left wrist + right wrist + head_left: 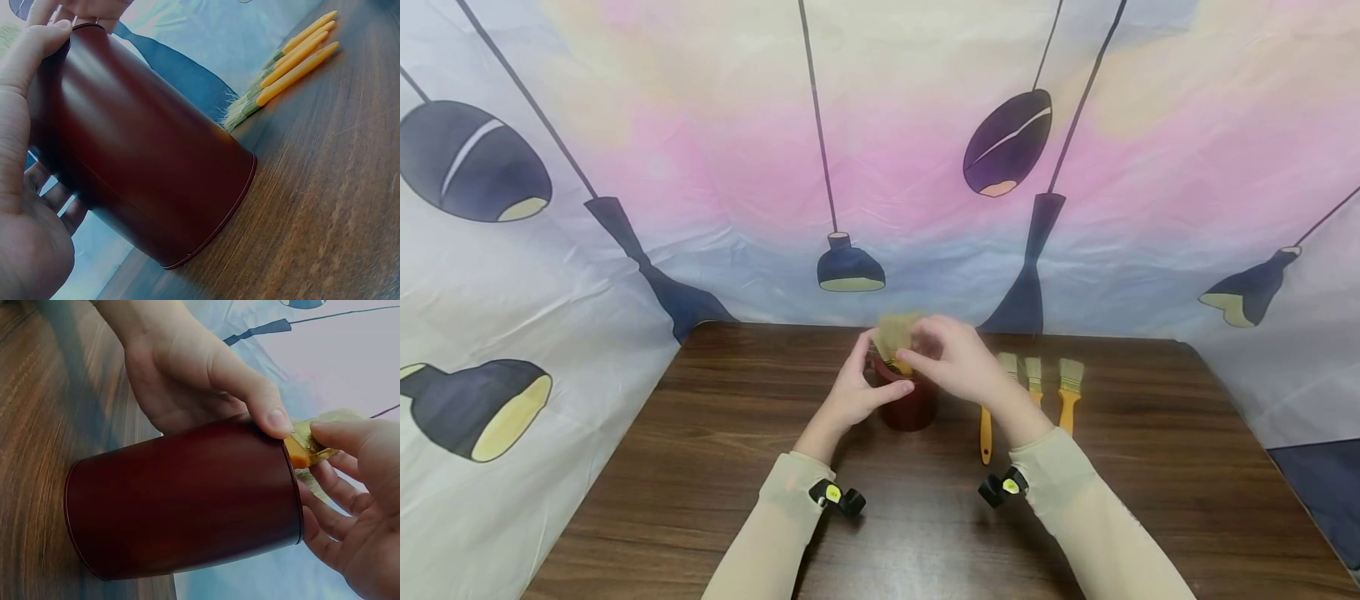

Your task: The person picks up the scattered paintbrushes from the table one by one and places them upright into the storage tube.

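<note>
A dark red cylindrical container [910, 410] stands upright on the table. My left hand [852, 393] grips its left side, thumb near the rim. Bristles of a flat paintbrush [898, 332] stick up from the container's mouth, and its orange handle [296, 454] goes down inside. With thumb and fingers, my right hand [961, 364] pinches this brush near its metal band. More bristles [314, 484] show behind it in the right wrist view, so a second brush may be in the container; the fingers partly hide this.
Right of the container, three paintbrushes lie on the table with bristles pointing away: one [986, 429] partly behind the right forearm, another [1034, 377] beside it, and a third [1069, 390] farthest right. A printed cloth [760, 283] hangs behind the wooden table [700, 467].
</note>
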Tool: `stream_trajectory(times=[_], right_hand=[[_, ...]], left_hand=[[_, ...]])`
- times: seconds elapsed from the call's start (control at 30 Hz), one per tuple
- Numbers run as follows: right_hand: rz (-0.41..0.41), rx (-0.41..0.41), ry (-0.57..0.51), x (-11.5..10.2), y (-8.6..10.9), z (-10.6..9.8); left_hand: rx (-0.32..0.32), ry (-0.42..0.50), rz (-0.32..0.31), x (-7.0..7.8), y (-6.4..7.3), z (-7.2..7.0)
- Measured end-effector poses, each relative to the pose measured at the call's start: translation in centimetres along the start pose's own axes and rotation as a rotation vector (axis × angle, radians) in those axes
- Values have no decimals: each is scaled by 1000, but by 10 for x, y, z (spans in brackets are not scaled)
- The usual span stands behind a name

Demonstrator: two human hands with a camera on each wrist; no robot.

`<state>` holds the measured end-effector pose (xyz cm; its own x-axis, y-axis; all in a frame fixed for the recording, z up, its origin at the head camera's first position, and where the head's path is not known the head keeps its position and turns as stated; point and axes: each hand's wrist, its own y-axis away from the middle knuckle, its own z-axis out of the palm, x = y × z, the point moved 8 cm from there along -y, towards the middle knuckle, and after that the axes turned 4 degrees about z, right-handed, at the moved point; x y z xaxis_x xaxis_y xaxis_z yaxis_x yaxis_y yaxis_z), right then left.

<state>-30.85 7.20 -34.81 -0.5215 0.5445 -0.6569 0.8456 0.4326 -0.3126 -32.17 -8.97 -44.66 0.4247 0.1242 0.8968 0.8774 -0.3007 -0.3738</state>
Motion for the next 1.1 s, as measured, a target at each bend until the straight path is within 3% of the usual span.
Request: stream_trajectory(times=[0.13,0.4,0.63,1.1], right_hand=[[-24,-12,22,-1,1,1],[-13,4,-64,0,0,2],[-66,44,16,-2,0,3],[3,55,45,2,1,6]], left_hand=[[-1,9,7,0,0,0],[-1,17,12,2,0,0],[-1,19,12,4,0,0],[-6,24,9,1,0,0]])
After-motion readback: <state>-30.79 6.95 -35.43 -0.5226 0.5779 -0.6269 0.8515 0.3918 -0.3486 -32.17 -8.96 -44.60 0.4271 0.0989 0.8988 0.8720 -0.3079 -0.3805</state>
